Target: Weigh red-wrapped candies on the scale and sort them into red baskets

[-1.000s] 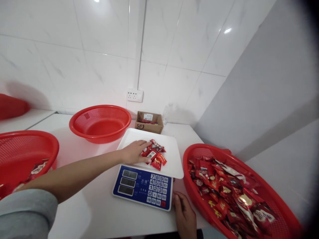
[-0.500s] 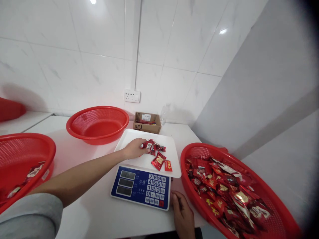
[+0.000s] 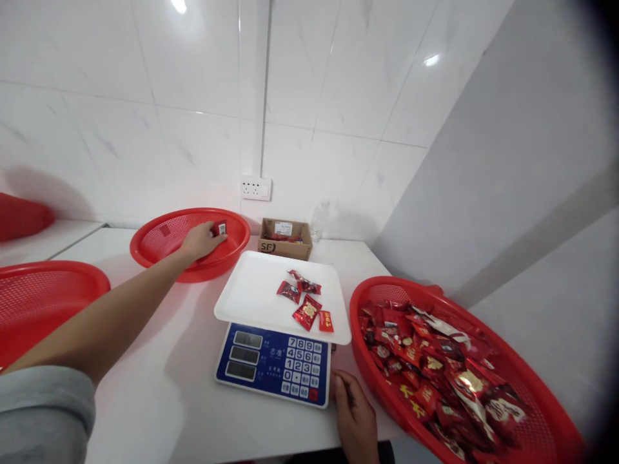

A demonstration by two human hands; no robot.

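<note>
My left hand (image 3: 202, 241) is over the far red basket (image 3: 145, 248), its fingers closed on a small red candy packet (image 3: 222, 228). On the white tray of the digital scale (image 3: 242, 293) lie several red-wrapped candies (image 3: 307, 312). My right hand (image 3: 355, 415) rests at the table's front, beside the blue keypad panel (image 3: 275, 364) of the scale. Its fingers are curled, and whether anything is inside them is hidden.
At the right a large red basket (image 3: 360, 322) is heaped with red candy packets (image 3: 435, 367). Another red basket (image 3: 99, 274) stands at the left edge. Behind the scale are a cardboard box (image 3: 284, 250) and a clear plastic bottle (image 3: 319, 219) by the wall.
My left hand has lifted a candy packet off the scale tray and carried it left and back to the far basket. Fewer candies lie on the tray. My right hand has not moved.
</note>
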